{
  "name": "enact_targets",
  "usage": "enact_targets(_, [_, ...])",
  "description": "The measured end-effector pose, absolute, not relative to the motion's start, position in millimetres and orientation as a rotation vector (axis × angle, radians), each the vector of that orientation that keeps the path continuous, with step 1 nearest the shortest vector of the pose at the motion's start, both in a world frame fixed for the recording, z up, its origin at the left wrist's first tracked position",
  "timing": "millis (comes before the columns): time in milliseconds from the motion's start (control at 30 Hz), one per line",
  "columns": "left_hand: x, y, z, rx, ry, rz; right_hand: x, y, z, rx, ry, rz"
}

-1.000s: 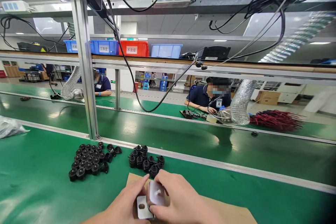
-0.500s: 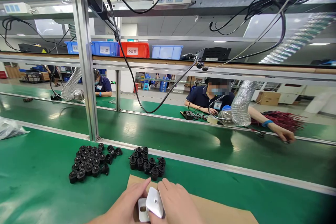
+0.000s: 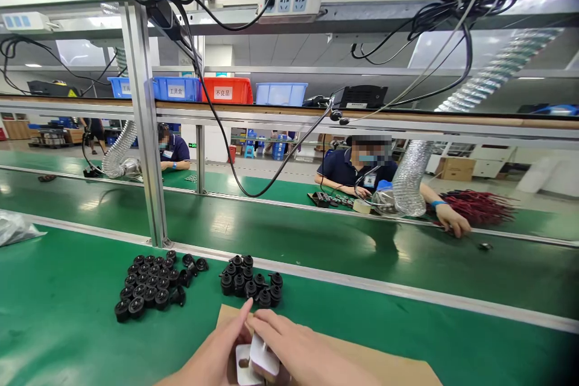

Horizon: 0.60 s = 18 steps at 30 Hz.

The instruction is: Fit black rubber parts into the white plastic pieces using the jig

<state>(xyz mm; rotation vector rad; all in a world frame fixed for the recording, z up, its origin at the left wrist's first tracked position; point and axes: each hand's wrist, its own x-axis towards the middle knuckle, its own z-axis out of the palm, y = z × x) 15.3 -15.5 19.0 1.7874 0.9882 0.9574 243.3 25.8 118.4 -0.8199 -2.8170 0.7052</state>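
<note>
right hand (image 3: 298, 344) further over white block (image 3: 263, 359) | co-worker's hand (image 3: 455, 220) drawn back (dark part (image 3: 485, 246) beside it)

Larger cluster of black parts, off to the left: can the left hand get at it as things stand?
Probably yes, though not empty-handed: the left hand seems busy holding the white pieces with the right hand. Only green mat shows between it and the larger cluster.

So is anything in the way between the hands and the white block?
Nothing I can see: the right hand touches the block, and the left hand is close beside it. The black parts sit beyond both hands.
</note>
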Motion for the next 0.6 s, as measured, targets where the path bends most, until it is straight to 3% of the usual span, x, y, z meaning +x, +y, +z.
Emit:
enact_targets(67, [17, -15, 21, 1.693, 0.973, 0.950, 244, 28, 120, -0.699, -2.784, 0.723])
enact_targets(200, [15, -10, 13, 1.668, 1.028, 0.972, 237, 31, 115, -0.980, -2.853, 0.441])
enact_targets(333, [9, -3, -2, 1.718, 1.006, 1.021, 235, 33, 109, -0.628, -2.925, 0.348])
enact_targets(467, [9, 2, -6, 1.689, 0.969, 1.006, 235, 34, 108, -0.764, -2.901, 0.166])
enact_targets(600, [11, 3, 0, 1.623, 1.020, 0.995, 233, 38, 99, -0.596, -2.867, -0.012])
